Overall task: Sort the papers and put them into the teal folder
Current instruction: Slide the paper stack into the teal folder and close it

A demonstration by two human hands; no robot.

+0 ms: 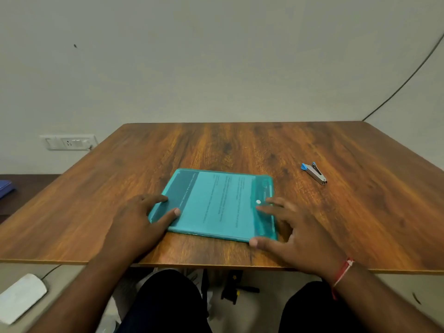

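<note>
Two hands: fingers straight, spread, gripping nothing
left hand (141,217): fingertips pressing folder's left end
right hand (293,234): fingers beside white snap button (258,201), thumb at near right corner
teal folder (265,186): flat on table (240,145), near front edge
papers (216,203): inside, print showing through cover
stapler (314,173): well apart, right

One teal folder (216,205), one stapler (314,173), one left hand (134,219), one right hand (302,239), one table (240,145), one wall socket (68,142)
</note>
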